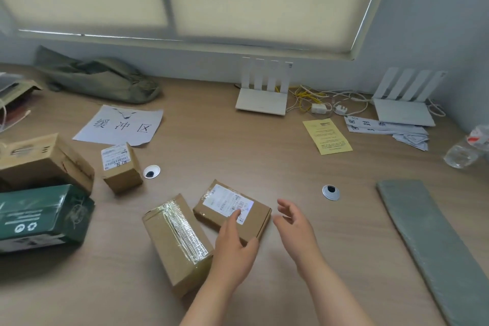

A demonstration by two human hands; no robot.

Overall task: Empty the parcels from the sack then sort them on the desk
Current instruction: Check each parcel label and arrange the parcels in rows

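A green cloth sack (100,82) lies slumped at the back left of the desk. A flat brown parcel (255,216) with a white label lies in front of me. My left hand (232,243) rests on it, fingers stretched over the label and thumb against its near edge. My right hand (293,227) hovers just right of that parcel, fingers spread, holding nothing. A taped brown parcel (174,241) lies beside it on the left. Farther left are a small labelled parcel (120,167), a larger brown box (45,164) and a green box (42,217).
A white paper sign (121,126) lies near the sack. Two white routers (262,100) (402,111) with tangled cables stand at the back. A yellow slip (326,136), paper strips (386,130), a plastic bottle (465,148) and a long grey mailer (434,241) occupy the right.
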